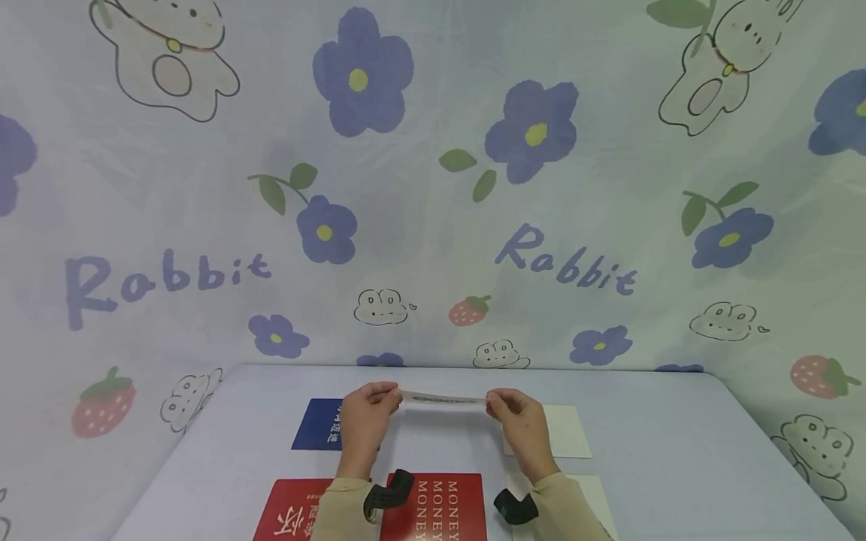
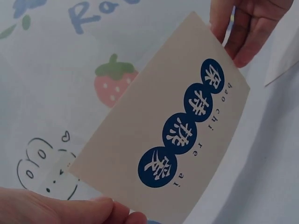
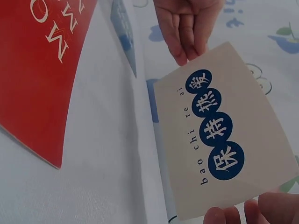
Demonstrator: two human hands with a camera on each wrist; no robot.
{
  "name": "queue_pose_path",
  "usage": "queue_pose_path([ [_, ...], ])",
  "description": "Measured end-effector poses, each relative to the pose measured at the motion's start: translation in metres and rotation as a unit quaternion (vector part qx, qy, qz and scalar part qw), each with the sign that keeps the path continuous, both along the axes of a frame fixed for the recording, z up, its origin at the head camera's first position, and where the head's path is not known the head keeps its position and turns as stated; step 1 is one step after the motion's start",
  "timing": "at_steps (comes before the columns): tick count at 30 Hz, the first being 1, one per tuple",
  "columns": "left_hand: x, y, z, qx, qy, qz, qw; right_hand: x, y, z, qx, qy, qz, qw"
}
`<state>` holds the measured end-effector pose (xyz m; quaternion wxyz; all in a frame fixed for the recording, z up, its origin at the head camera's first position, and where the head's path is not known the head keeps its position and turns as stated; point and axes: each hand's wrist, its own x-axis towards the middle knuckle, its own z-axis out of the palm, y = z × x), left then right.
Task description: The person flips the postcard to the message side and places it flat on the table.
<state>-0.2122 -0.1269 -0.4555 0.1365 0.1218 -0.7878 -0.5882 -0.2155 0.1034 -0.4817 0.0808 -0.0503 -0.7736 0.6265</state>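
Note:
A cream card is held up between both hands above the table; it bears white characters in a row of dark blue circles with small lettering beside them. My left hand pinches one short end of it between thumb and fingers. The opposite end is pinched by my right hand. From the head view the card appears nearly edge-on, while both wrist views show its printed face. It bows slightly along its length.
On the white table lie a blue card behind the left hand, a red card at front left, and a red card with MONEY lettering at front centre. Two cream cards lie on the right, partly covered by the right arm. A patterned cloth hangs behind.

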Motion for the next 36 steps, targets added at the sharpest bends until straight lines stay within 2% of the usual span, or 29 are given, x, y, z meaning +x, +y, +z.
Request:
queue_pose_path([
  [12, 0.0022, -0.0023, 0.0012, 0.056, -0.008, -0.005, 0.9984, -0.0012, 0.0042, 0.0024, -0.034, 0.003, 0.015, 0.9993],
  [20, 0.0046, -0.0052, 0.0026, 0.043, -0.006, -0.011, 0.999, -0.0006, 0.0061, 0.0041, -0.034, 0.004, 0.027, 0.999],
  [36, 0.0043, -0.006, 0.0025, 0.04, -0.016, -0.015, 0.999, -0.0001, 0.007, 0.0057, -0.021, 0.004, 0.024, 0.9995],
])
